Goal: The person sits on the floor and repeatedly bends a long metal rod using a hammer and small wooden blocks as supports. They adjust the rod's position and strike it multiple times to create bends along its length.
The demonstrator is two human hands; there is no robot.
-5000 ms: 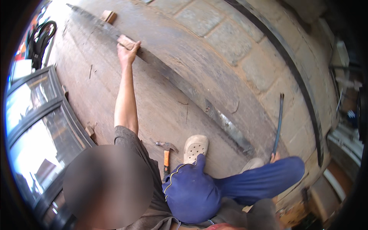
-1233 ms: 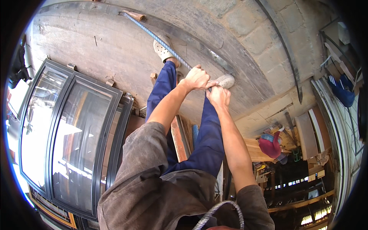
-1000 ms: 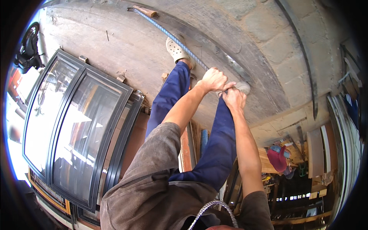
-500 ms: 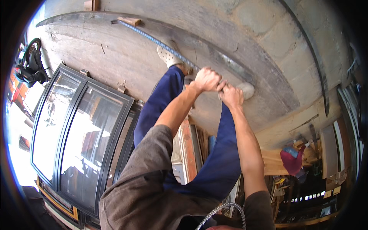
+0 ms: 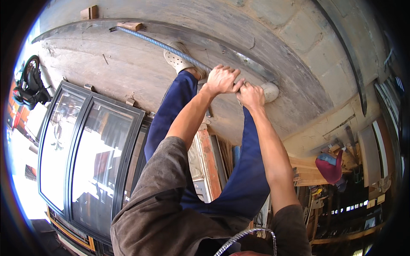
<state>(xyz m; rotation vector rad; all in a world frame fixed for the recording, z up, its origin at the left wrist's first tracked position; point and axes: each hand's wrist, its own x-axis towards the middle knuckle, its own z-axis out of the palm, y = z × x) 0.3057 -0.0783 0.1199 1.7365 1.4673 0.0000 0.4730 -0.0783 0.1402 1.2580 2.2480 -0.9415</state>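
A long, blue-grey ribbed steel bar point(image 5: 162, 45) runs from my hands toward the far left, low over the floor. Its far end is a dark forked or hooked piece near a small wood block point(image 5: 129, 26). My left hand point(image 5: 223, 80) is wrapped round the near part of the bar. Close beside it, my right hand point(image 5: 252, 94) is closed at the bar's near end, which the fingers hide. Beyond the bar, a long, curved dark strip point(image 5: 205, 38) lies across the floor. Both my feet, in pale clogs point(image 5: 175, 59), stand apart at this strip's near side.
Glazed dark-framed panels point(image 5: 92, 158) lean at the left, with a motorbike point(image 5: 32, 81) behind them. Another curved dark strip point(image 5: 348, 55) lies at the right. Someone in a red top point(image 5: 329, 168) is near wooden boards at the lower right. Another wood block point(image 5: 89, 13) sits far left.
The view has tilted a little, shifting the floor and bar in the picture. Both hands keep their hold on the ribbed bar; its far end stays by the wood block.
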